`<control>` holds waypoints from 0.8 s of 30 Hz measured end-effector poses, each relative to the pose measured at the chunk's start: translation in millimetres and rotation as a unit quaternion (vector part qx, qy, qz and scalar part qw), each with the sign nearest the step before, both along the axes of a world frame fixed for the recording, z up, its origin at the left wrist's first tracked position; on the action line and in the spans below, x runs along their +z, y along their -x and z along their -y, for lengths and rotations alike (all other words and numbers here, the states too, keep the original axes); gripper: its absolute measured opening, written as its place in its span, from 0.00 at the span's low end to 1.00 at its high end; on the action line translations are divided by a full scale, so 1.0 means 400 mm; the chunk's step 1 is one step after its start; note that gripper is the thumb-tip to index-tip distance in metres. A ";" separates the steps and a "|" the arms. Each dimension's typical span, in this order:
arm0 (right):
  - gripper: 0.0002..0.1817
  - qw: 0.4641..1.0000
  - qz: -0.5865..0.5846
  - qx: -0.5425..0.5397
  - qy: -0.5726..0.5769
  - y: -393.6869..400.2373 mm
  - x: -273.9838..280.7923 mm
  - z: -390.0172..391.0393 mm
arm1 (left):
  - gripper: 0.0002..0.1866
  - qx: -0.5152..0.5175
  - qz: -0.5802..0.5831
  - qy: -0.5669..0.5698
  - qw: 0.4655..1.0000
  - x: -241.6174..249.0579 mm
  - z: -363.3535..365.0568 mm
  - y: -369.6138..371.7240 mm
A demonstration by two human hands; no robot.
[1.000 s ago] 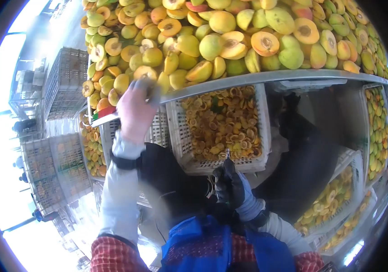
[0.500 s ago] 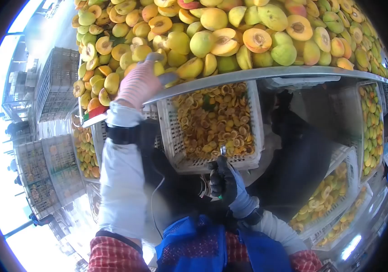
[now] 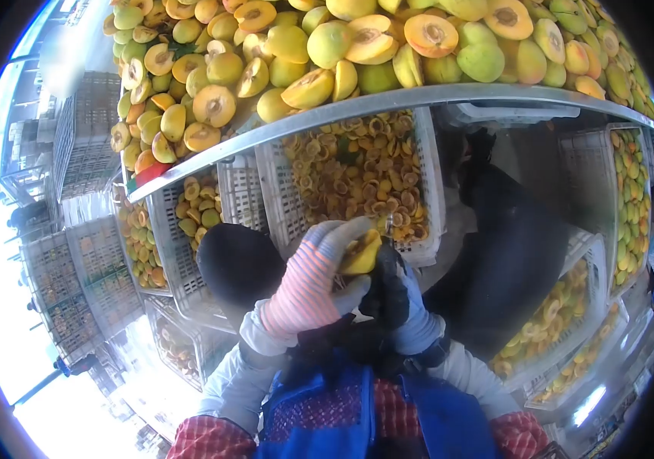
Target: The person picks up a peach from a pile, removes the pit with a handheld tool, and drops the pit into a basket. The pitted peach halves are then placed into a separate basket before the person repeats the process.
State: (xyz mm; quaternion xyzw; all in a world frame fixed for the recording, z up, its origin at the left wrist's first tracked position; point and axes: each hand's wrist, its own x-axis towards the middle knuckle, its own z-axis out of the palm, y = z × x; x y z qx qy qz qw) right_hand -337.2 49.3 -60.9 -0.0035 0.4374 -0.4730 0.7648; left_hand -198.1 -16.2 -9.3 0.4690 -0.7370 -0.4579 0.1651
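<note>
**Left Hand Withdrawn From Table; Fruit Brought to Tool**

Head view: The left hand (image 3: pixel 308 287), in a striped glove, had left the fruit pile (image 3: pixel 329 44) at 12 o'clock, where it had reached over the metal table rim (image 3: pixel 418 93). It had come down beside the right hand (image 3: pixel 388 294), which wore a dark glove. A yellow fruit piece (image 3: pixel 360 252) was now held between the left fingers and thumb, near the right hand and in front of the crate (image 3: pixel 431 180) of cut fruit pieces (image 3: pixel 357 172).

From the fruit, the left hand lay at 8 o'clock and the right hand at 5 o'clock. The left fingers were bent and pinched the fruit from above, with the thumb below. The right fingers were curled around a small metal-tipped tool (image 3: pixel 389 222) (its handle was largely hidden), and its tip showed at 1 o'clock. Contact between tip and fruit could not be confirmed.

In judgement, the picking reach was complete and the fruit was in position for tool work, with no cutting action confirmed.
</note>
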 end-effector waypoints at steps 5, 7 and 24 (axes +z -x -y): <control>0.13 0.943 0.318 0.044 0.087 0.027 -0.042 -0.023 | 0.19 0.241 -0.209 -0.198 0.927 -0.001 -0.040 -0.001; 0.14 0.985 0.168 0.000 0.038 -0.030 -0.031 -0.029 | 0.10 0.092 -0.106 -0.033 0.990 -0.028 -0.045 -0.024; 0.18 0.996 0.016 0.039 -0.082 0.008 -0.066 -0.018 | 0.20 0.200 0.276 -0.109 0.934 -0.436 0.297 0.051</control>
